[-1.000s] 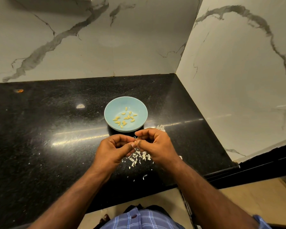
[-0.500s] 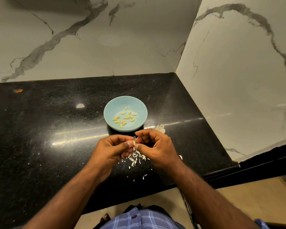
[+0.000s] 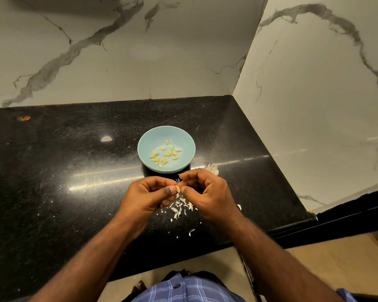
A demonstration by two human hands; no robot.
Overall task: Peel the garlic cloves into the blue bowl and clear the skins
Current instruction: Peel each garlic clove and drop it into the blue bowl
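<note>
While both hands meet above the black countertop (image 3: 52, 171), I see the left hand (image 3: 147, 196) and the right hand (image 3: 207, 192) pinching one small garlic clove (image 3: 177, 188) between their fingertips. Just behind them stands the blue bowl (image 3: 146, 147) with peeled cloves (image 3: 165, 155) inside. White skins (image 3: 180, 207) lie scattered on the counter under the hands.

Blue bowl (image 3: 146, 147), black counter (image 3: 63, 171)

Pale yellow cloves (image 3: 165, 155); white skins (image 3: 180, 207); grey-veined white marble walls (image 3: 314, 94); blue checked shirt (image 3: 188, 289).
</note>
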